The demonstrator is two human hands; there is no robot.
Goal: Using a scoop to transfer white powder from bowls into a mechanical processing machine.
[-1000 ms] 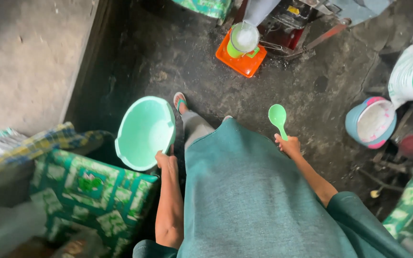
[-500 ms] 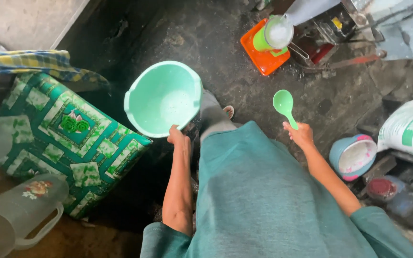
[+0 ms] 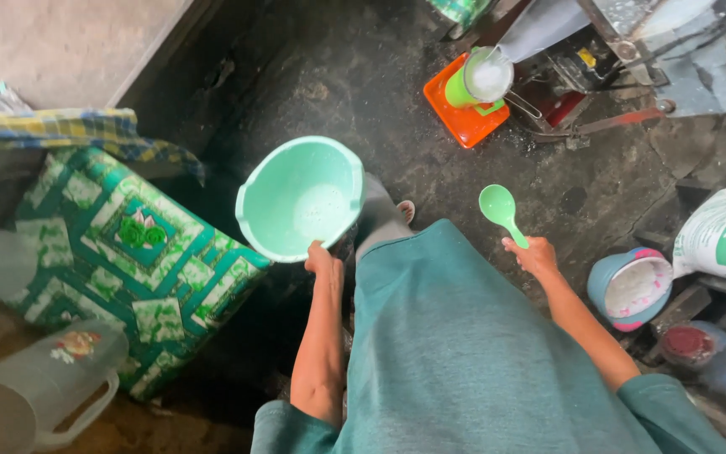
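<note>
Inspector: Presently, in the head view, the left hand [image 3: 323, 259] is clamped on the near rim of a mint-green basin [image 3: 300, 200], thumb over the edge, the basin tilted so its wet, nearly empty inside faces up. The right hand [image 3: 538, 255] is closed round the handle of a green ladle [image 3: 500, 210], bowl pointing away from the body.

Clerk: And the step in hand?

Inspector: By my judgement, carrying both items across the dark floor [image 3: 338, 76]; neither touches anything else. The basin hangs beside the green patterned cushion [image 3: 119, 252], apart from it.

Clerk: What does the next move call for?

Inspector: Likely a steady grip on the rim, since one-handed the basin could tip. An orange tray [image 3: 455, 122] bearing a green cup of white liquid [image 3: 482, 80] stands well ahead; a blue tub with white contents [image 3: 632, 288] sits just right of the ladle hand, beside a white sack [image 3: 720, 240].

Clerk: Anything else?

Inspector: A clear plastic jug [image 3: 35, 391] at lower left, well apart.
</note>
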